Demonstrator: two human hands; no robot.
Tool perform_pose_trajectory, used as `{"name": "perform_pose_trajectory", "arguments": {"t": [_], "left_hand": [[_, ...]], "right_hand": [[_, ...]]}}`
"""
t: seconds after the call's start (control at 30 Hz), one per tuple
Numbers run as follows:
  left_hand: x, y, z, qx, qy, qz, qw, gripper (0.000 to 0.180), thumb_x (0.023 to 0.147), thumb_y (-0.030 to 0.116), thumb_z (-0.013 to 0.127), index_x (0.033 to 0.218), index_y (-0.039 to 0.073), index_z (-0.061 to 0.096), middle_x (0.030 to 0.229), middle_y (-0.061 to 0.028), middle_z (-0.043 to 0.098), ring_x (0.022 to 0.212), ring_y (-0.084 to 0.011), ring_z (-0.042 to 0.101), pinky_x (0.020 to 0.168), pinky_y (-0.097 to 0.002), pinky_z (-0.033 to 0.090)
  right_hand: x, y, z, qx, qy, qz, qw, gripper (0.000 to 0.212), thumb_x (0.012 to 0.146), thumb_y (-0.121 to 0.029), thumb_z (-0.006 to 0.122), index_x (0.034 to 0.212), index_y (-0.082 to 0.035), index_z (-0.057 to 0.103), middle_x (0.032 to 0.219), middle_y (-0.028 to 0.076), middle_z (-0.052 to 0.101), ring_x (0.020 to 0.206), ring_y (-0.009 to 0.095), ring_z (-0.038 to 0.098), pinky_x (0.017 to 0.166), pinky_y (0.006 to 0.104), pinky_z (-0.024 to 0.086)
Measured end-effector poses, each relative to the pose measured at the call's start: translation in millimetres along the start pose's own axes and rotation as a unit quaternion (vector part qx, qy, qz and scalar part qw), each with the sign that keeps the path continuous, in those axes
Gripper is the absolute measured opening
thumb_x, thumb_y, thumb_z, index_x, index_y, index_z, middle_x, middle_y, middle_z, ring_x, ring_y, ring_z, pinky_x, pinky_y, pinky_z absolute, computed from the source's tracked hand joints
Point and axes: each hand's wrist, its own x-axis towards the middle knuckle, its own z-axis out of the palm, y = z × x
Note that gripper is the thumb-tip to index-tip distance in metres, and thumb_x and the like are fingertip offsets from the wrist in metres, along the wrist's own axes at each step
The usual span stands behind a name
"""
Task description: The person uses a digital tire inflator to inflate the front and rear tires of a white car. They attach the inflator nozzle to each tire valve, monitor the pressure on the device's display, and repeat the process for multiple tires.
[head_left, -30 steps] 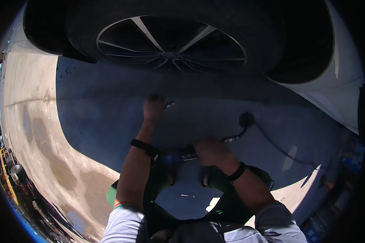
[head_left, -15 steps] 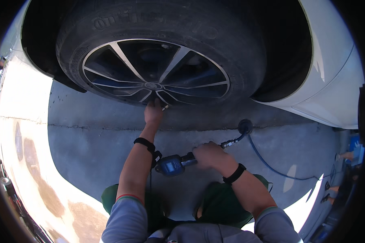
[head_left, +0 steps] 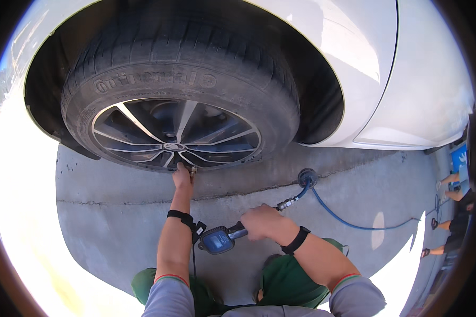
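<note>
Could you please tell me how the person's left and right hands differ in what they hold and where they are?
The left hand holds a small metal fitting, while the right hand wraps around the handle of a blue and black gauge. The left hand is stretched out to the lower edge of the wheel; the right hand is nearer the green trousers. Both have a black strap near the wrist.
</note>
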Motion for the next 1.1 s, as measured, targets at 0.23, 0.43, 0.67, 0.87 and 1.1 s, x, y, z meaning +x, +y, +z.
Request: {"name": "perform_pose_trajectory", "arguments": {"t": [0.23, 0.43, 0.67, 0.87, 1.1], "left_hand": [[3, 20, -17, 0.259, 0.012, 0.207, 0.944, 0.047, 0.100, 0.046, 0.062, 0.092, 0.002, 0.075, 0.071, -0.0115, 0.071, 0.057, -0.0246, 0.066, 0.052, -0.0406, 0.047], [35, 5, -21, 0.366, 0.044, 0.212, 0.905, 0.048, 0.094, 0.045, 0.067, 0.098, -0.002, 0.076, 0.101, -0.0263, 0.075, 0.099, -0.0455, 0.071, 0.086, -0.0497, 0.053], [-3, 7, -11, 0.366, 0.039, 0.166, 0.915, 0.050, 0.096, 0.047, 0.063, 0.099, -0.002, 0.074, 0.104, -0.0275, 0.074, 0.105, -0.0465, 0.069, 0.091, -0.0500, 0.053], [-8, -1, -3, 0.219, 0.091, 0.204, 0.950, 0.048, 0.098, 0.045, 0.063, 0.097, -0.003, 0.069, 0.091, -0.0211, 0.073, 0.087, -0.0398, 0.068, 0.078, -0.0469, 0.052], [18, -7, -5, 0.194, 0.046, 0.149, 0.968, 0.039, 0.100, 0.037, 0.064, 0.096, -0.001, 0.067, 0.073, -0.0116, 0.068, 0.051, -0.0246, 0.061, 0.051, -0.0402, 0.047]], "right_hand": [[-8, -9, -8, 0.010, -0.014, 0.004, 1.000, 0.024, 0.072, -0.014, 0.070, 0.091, -0.002, 0.078, 0.094, 0.019, 0.077, 0.090, 0.037, 0.075, 0.077, 0.0465, 0.059], [-9, -12, -14, 0.006, 0.004, -0.004, 1.000, 0.025, 0.073, -0.013, 0.068, 0.092, -0.001, 0.077, 0.094, 0.020, 0.076, 0.090, 0.038, 0.075, 0.077, 0.0470, 0.059], [-8, -11, -10, -0.002, 0.001, -0.014, 1.000, 0.026, 0.073, -0.014, 0.067, 0.092, 0.000, 0.076, 0.095, 0.021, 0.075, 0.090, 0.040, 0.073, 0.077, 0.0481, 0.058], [-5, -10, -6, -0.009, -0.021, 0.009, 1.000, 0.027, 0.073, -0.015, 0.066, 0.094, -0.001, 0.076, 0.096, 0.021, 0.075, 0.091, 0.040, 0.073, 0.078, 0.0483, 0.058], [-7, -12, -5, -0.007, -0.012, 0.017, 1.000, 0.025, 0.074, -0.015, 0.067, 0.093, 0.000, 0.076, 0.097, 0.022, 0.075, 0.092, 0.040, 0.073, 0.079, 0.0475, 0.059]]}}
